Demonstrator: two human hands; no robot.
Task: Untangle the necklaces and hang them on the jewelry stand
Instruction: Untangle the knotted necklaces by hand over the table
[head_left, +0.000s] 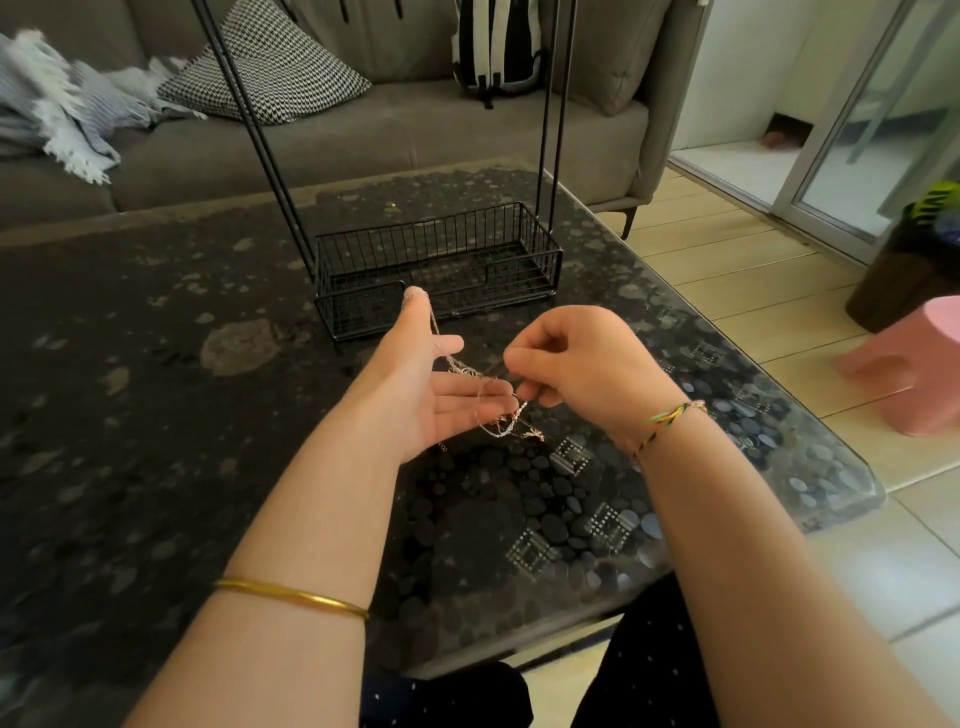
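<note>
- While our left hand (421, 387) lies open and palm-up, fingers straight, as a cradle, our right hand (571, 364) pinches one strand of the thin, tangled silver and rose-toned chain necklaces (491, 418) between thumb and curled fingers.
- We judge the step in hand to be teasing the knot apart; hanging comes later.
- To do it well, we should draw the pinched strand out slowly and sideways. That slackens the knot rather than tightening it, and the open palm can carry the loose loops so they do not catch again.
- One loop runs over the tip of our left forefinger; that anchor gives gentle tension, and we should not pull hard against it.
- The necklaces sit between both hands, above the dark, pebble-patterned glass tabletop (156, 312). A small cluster of loops dangles below the palm, and the links are too fine to tell how many chains there are.
- The black wire jewelry stand (540, 254), a basket base with tall upright rods, waits just beyond the hands; its top is out of view.
</note>
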